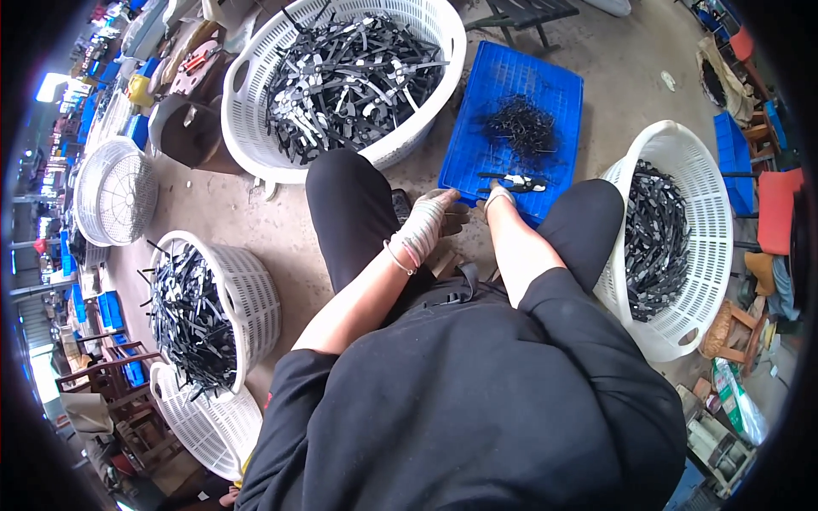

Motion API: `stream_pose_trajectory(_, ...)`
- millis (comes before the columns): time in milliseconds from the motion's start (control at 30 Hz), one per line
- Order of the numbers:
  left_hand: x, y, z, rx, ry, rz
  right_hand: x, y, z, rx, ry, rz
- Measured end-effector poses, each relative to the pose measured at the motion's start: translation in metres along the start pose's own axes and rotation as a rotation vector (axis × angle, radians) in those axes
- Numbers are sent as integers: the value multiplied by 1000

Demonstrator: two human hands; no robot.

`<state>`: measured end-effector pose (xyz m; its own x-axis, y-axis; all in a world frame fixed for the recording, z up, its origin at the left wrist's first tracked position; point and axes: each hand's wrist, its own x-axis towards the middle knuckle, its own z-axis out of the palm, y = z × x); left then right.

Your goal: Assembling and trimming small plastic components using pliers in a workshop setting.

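My left hand (430, 223), in a pale glove with greyish fingers, hovers by the near left corner of a blue plastic tray (464, 128). Its thumb stands apart from the fingers, and nothing shows in it. My right hand (499, 198), also gloved, is at the tray's near edge. Just beyond its fingertips lie a few black and white slim parts (521, 182); whether it grips one is hidden. Farther up on the tray sits a tangled heap of thin black scraps (520, 126).
A large white basket (243, 128) of black and white strips stands beyond my left knee. Similar filled baskets stand at left (256, 289) and right (711, 230). An empty-looking white basket (115, 192) and a folding stool (528, 13) are farther off.
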<state>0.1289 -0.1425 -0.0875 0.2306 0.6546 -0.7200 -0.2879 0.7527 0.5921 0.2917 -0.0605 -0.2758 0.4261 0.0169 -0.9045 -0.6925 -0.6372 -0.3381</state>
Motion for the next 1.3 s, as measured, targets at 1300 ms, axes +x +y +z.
stream_pose_trajectory(1300, -45, 77, 31, 94, -399, 139, -224, -57, -153, -121, -1332, -275)
